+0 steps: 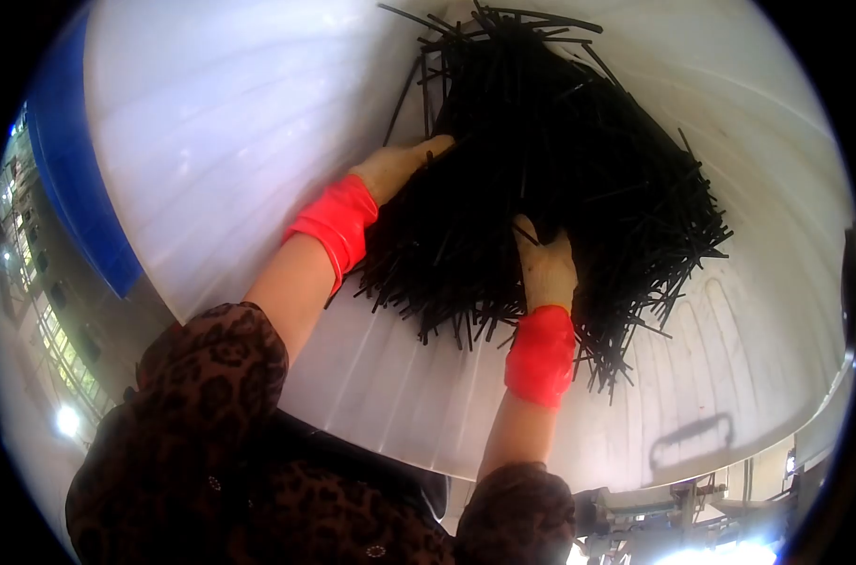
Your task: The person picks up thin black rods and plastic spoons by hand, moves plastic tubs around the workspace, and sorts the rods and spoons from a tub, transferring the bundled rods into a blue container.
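Observation:
A large heap of thin, stiff black strips (pixel 541 141) lies tangled inside a big white plastic tub. My left hand (pixel 397 171), in a pale glove with a red cuff, is closed on strips at the heap's left side. The thumb shows, while the other fingers vanish among the strips. Lower and nearer to me, my right hand (pixel 548 268) wears a matching glove and grips strips at the front of the heap. Its thumb points up and away from me, and its fingers are mostly buried. The strips are too dark to separate in the middle.
The ribbed wall of the white tub (pixel 221 113) curves around the heap. A handle-shaped outline (pixel 692 441) marks its lower right. Outside the tub, a blue panel (pixel 70 160) stands at the left, and equipment (pixel 673 518) shows at the bottom right.

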A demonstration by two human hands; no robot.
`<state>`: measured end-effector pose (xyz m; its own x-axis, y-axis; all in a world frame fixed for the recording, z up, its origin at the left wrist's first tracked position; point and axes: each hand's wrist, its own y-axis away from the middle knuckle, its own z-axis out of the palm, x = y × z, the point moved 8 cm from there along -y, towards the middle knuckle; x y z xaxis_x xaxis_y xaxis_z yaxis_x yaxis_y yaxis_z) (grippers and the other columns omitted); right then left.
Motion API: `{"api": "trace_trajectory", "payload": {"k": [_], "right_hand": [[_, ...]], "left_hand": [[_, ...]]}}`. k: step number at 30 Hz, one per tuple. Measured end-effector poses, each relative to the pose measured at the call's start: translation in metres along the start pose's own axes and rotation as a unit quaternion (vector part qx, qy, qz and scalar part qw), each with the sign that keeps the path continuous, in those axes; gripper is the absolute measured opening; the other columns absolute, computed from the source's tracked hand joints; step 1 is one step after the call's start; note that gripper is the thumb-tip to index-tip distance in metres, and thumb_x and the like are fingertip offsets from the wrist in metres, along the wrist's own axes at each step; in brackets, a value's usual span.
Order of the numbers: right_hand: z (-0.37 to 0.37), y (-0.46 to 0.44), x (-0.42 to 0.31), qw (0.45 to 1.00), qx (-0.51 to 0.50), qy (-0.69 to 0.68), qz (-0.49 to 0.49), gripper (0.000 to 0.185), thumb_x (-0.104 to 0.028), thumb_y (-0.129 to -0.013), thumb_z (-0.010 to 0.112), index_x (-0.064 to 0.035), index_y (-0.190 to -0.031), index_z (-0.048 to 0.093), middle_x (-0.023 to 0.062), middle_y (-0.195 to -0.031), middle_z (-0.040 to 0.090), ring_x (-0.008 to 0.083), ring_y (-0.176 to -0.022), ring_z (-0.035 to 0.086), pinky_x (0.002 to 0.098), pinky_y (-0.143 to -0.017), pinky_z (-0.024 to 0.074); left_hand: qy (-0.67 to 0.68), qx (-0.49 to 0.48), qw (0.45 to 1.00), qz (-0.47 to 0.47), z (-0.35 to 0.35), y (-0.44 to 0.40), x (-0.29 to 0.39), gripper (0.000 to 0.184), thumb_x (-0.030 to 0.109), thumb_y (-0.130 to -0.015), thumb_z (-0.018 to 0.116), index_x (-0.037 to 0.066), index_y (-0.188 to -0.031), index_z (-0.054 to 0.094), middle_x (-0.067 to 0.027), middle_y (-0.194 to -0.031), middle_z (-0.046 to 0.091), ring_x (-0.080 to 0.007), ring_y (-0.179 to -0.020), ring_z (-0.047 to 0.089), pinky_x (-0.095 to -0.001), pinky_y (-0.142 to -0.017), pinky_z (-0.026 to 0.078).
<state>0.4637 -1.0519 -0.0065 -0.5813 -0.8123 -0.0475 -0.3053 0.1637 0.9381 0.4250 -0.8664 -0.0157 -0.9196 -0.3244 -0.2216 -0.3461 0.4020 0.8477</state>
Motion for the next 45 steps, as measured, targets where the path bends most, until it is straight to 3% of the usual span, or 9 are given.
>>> {"api": "trace_trajectory", "payload": {"k": [10,12,19,21,24,32,33,37,45], "right_hand": [[0.039,-0.026,-0.007,0.984,-0.093,-0.028,-0.150,0.057,-0.035,-0.067,0.059,0.0072,-0.102,0.046,0.0187,-0.094,0.052,0.0240,-0.077,0.053,0.0280,-0.067,0.0436],[0.032,-0.023,-0.016,0.981,-0.050,-0.128,-0.138,0.048,-0.032,-0.070,0.055,0.0092,-0.094,0.051,0.0154,-0.088,0.056,0.0192,-0.080,0.053,0.0265,-0.072,0.0397],[0.032,0.010,-0.051,0.940,-0.091,-0.299,-0.135,0.053,-0.023,-0.063,0.057,0.0036,-0.107,0.044,0.0184,-0.098,0.054,0.0278,-0.092,0.051,0.0288,-0.081,0.0378],[0.017,0.036,-0.071,0.928,-0.099,-0.318,-0.165,0.053,-0.023,-0.063,0.056,0.0028,-0.108,0.044,0.0186,-0.099,0.054,0.0290,-0.093,0.051,0.0290,-0.082,0.0373],[0.008,0.042,-0.077,0.959,-0.108,-0.203,-0.168,0.052,-0.019,-0.065,0.053,0.0010,-0.111,0.043,0.0193,-0.101,0.053,0.0309,-0.096,0.049,0.0299,-0.084,0.0365],[0.017,-0.002,-0.084,0.929,-0.078,-0.237,-0.274,0.049,-0.016,-0.069,0.053,0.0007,-0.113,0.039,0.0209,-0.103,0.051,0.0326,-0.098,0.048,0.0336,-0.084,0.0372],[0.010,0.003,-0.076,0.932,-0.031,-0.236,-0.274,0.052,-0.020,-0.069,0.054,-0.0017,-0.116,0.038,0.0212,-0.107,0.048,0.0327,-0.101,0.045,0.0325,-0.085,0.0360],[-0.003,0.034,-0.042,0.933,0.007,-0.315,-0.172,0.063,-0.024,-0.070,0.056,0.0029,-0.120,0.029,0.0218,-0.114,0.042,0.0299,-0.107,0.041,0.0308,-0.088,0.0332],[0.025,0.001,-0.069,0.960,-0.058,-0.234,-0.143,0.071,-0.035,-0.064,0.062,0.0076,-0.115,0.036,0.0207,-0.110,0.046,0.0272,-0.102,0.044,0.0301,-0.086,0.0351]], "left_hand": [[-0.397,0.277,0.872,-0.068,-0.012,0.008,0.001,0.044,0.024,-0.083,0.036,0.001,-0.120,0.034,-0.0087,-0.121,0.039,-0.0153,-0.110,0.035,-0.0239,-0.094,0.025],[-0.971,-0.030,0.200,0.124,0.022,-0.005,-0.013,0.040,0.025,-0.084,0.038,0.001,-0.116,0.040,-0.0093,-0.113,0.046,-0.0140,-0.102,0.043,-0.0207,-0.087,0.032],[-0.966,0.031,0.023,0.255,0.006,0.054,-0.012,0.033,0.017,-0.083,0.038,0.002,-0.111,0.046,-0.0110,-0.108,0.050,-0.0146,-0.092,0.049,-0.0228,-0.080,0.037],[-0.932,-0.071,-0.216,0.283,-0.010,0.090,-0.036,0.030,0.015,-0.083,0.038,0.000,-0.109,0.047,-0.0110,-0.104,0.052,-0.0142,-0.089,0.050,-0.0238,-0.077,0.039],[-0.935,-0.143,-0.060,0.319,-0.029,0.109,-0.041,0.032,0.018,-0.078,0.053,-0.003,-0.101,0.050,-0.0071,-0.087,0.057,-0.0124,-0.076,0.053,-0.0225,-0.069,0.042],[-0.894,-0.015,-0.120,0.431,-0.009,0.059,-0.027,0.036,0.022,-0.079,0.050,-0.002,-0.106,0.048,-0.0139,-0.103,0.051,-0.0193,-0.090,0.049,-0.0253,-0.077,0.039],[-0.860,-0.091,-0.289,0.410,0.000,0.057,-0.021,0.048,0.029,-0.076,0.053,-0.003,-0.111,0.043,-0.0155,-0.110,0.046,-0.0217,-0.096,0.047,-0.0261,-0.082,0.037],[-0.860,-0.109,-0.139,0.479,0.022,0.068,-0.016,0.056,0.033,-0.075,0.053,-0.003,-0.115,0.038,-0.0158,-0.114,0.044,-0.0237,-0.100,0.044,-0.0271,-0.085,0.034],[-0.922,-0.004,-0.262,0.285,0.036,0.051,-0.041,0.061,0.037,-0.077,0.050,-0.002,-0.120,0.032,-0.0145,-0.115,0.043,-0.0209,-0.104,0.041,-0.0270,-0.090,0.030]]}}
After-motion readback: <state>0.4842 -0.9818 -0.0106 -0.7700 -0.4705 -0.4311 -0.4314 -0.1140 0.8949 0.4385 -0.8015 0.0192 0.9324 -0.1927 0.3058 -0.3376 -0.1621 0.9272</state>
